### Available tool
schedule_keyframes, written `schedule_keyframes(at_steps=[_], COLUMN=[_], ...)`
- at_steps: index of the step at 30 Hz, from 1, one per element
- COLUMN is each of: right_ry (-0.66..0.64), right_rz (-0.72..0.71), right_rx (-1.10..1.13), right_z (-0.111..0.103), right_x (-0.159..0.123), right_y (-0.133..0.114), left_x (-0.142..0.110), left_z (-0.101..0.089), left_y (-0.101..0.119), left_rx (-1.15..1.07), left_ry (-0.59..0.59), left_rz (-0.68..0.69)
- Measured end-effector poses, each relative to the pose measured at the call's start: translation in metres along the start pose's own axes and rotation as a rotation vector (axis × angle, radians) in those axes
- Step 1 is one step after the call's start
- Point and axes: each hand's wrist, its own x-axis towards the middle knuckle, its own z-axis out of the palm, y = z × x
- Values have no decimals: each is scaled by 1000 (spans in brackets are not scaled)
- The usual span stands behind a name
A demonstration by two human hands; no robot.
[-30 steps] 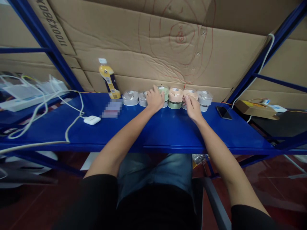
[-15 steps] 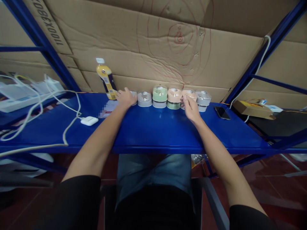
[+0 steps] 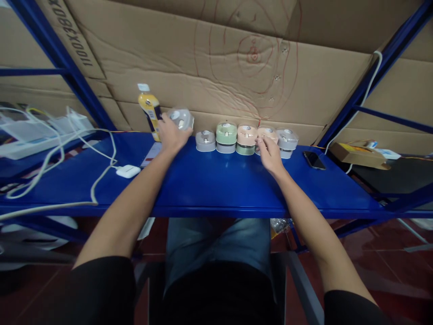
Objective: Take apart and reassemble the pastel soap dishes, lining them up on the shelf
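Observation:
My left hand (image 3: pixel 173 136) grips a grey box with a clear lid (image 3: pixel 181 119), raised above the table beside the yellow bottle (image 3: pixel 149 113). A single grey box (image 3: pixel 205 141) stands on the table to its right. Farther right come two-high stacks: a green box (image 3: pixel 226 133) on a grey one, a pink box (image 3: pixel 246 134) on a green one, another pink box (image 3: pixel 267 132), and a grey box (image 3: pixel 287 138) on top at the right end. My right hand (image 3: pixel 269 152) has its fingers bent against the front of the second pink stack, hiding its lower part.
A white earphone case (image 3: pixel 127 171) and looped white cables (image 3: pixel 96 180) lie at left on the blue table (image 3: pixel 216 189). A phone (image 3: pixel 314 160) rests at right, near an open cardboard box (image 3: pixel 360 155). Cardboard (image 3: pixel 152 54) walls the back.
My left hand has lifted the grey box off the table, from the left end of the row. My right hand stays at the second pink stack.

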Motion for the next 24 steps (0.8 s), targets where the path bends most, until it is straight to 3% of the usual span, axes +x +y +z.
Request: schedule_keyframes(at_steps=[3, 6, 9, 11, 13, 16, 20, 24], right_ry=[10, -99, -314, -469, -584, -633, -575, -448], right_rz=[-45, -183, -265, -267, -255, -211, -145, -48], right_rx=[40, 53, 24, 4, -14, -58, -59, 41], right_z=[1, 3, 8, 12, 17, 21, 19, 5], right_x=[-4, -10, -18, -23, -27, -31, -31, -22], right_y=[-11, -23, -32, -36, -39, -43, -43, -31], left_x=[-25, -65, -102, -116, -123, -123, -120, -120], left_z=[-15, -25, -27, -24, -19, -10, -1, -1], left_y=[10, 20, 29, 32, 32, 26, 11, 5], left_rx=[-116, -214, -282, -310, -331, -362, -382, -351], left_ry=[-52, -365, -707, -833, -883, -894, -892, -834], left_rz=[324, 588, 724, 772, 784, 722, 615, 669])
